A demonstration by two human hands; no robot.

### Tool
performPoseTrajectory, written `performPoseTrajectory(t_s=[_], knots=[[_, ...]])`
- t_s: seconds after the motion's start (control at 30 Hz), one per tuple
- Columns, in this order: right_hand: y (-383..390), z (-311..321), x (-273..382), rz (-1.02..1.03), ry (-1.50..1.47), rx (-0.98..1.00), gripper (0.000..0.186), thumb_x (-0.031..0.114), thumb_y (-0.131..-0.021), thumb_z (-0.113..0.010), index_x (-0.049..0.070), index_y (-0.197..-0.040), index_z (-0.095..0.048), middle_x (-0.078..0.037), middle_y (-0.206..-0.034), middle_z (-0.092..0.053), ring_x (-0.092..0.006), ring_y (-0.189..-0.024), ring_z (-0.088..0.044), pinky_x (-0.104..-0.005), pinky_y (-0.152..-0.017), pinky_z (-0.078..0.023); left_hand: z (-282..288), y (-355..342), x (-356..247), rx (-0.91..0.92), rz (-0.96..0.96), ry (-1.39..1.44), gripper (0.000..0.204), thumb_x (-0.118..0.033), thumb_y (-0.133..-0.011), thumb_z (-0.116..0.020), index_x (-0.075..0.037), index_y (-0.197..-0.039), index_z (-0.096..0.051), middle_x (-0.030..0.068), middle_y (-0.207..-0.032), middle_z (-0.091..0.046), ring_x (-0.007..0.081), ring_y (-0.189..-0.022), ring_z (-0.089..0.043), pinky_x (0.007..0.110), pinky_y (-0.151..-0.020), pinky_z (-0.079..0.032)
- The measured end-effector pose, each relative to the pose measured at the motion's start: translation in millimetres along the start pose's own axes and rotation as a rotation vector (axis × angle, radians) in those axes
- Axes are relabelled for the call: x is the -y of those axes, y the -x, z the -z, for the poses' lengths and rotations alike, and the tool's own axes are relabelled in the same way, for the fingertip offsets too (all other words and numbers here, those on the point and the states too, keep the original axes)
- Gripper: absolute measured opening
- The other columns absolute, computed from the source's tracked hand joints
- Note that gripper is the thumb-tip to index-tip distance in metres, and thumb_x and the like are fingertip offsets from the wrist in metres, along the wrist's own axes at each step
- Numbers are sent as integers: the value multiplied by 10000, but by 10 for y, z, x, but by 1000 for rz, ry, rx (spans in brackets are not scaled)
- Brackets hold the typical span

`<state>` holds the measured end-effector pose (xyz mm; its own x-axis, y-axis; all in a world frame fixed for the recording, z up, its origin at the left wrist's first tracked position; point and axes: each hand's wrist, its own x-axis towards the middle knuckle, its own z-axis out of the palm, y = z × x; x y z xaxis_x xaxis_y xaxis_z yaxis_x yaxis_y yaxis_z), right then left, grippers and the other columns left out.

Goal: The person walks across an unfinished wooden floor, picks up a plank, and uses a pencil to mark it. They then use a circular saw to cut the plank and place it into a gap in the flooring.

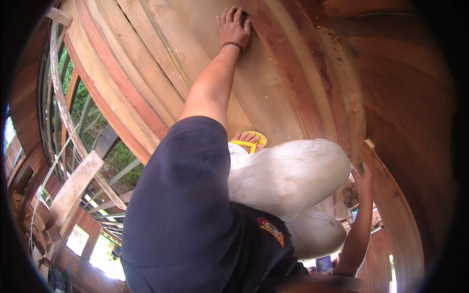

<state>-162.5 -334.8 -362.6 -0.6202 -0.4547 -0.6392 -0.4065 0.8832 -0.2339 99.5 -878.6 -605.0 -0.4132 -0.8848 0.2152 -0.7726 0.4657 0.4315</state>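
Note:
My left hand point(233, 28), with a dark beaded bracelet at its wrist, rests flat on the wooden planks point(264, 97) at the top of the view. Its fingers are slightly apart and hold nothing. On the right, past my bent knees, my right hand point(362, 179) is closed beside the edge of a curved plank. A small, thin green object point(361, 167) shows at its fingers; its kind is too small to tell. The fingers are partly hidden.
My foot in a yellow flip-flop point(254, 139) stands on the planks. An opening with slats and greenery point(85, 117) lies to the left, near a rough upright board point(78, 188). A tall brown wooden wall point(405, 97) curves up on the right, above a reddish plank point(395, 210).

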Motion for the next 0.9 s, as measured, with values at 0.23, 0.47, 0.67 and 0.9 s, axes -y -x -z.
performPoseTrajectory(t_s=[0.23,0.47,0.67,0.9], knots=[[-1349,-948,1639,278,-93,23,616,270,-765,-816,-9,-1261,-580,-189,-1244,-607,-302,-1178,-588,-382,-975,-471,126,-47,-83,-52,21,79,338,-339,-887,-623,-138,-1157,-657,105,-1367,-513,318,-1358,-371,512,-1163,-245],[-1456,-1197,2040,366,305,-14,830,419,-672,-868,10,-1313,-535,-186,-1247,-589,-358,-1161,-577,-414,-950,-488,205,-36,-93,-11,57,130,307,-334,-897,-616,-145,-1132,-676,104,-1363,-524,313,-1362,-375,523,-1158,-249],[-1440,-1432,2076,349,352,7,839,457,-665,-851,33,-1302,-507,-173,-1231,-589,-378,-1110,-596,-451,-861,-520,170,-30,-82,-32,59,159,282,-315,-887,-629,-145,-1105,-685,104,-1346,-540,318,-1355,-386,531,-1152,-254],[-1407,-1487,2108,338,365,-7,831,443,-678,-845,37,-1315,-497,-188,-1231,-590,-384,-1108,-595,-460,-866,-517,180,-36,-90,-40,49,150,274,-310,-882,-635,-141,-1091,-689,102,-1340,-546,321,-1351,-389,533,-1152,-255]])
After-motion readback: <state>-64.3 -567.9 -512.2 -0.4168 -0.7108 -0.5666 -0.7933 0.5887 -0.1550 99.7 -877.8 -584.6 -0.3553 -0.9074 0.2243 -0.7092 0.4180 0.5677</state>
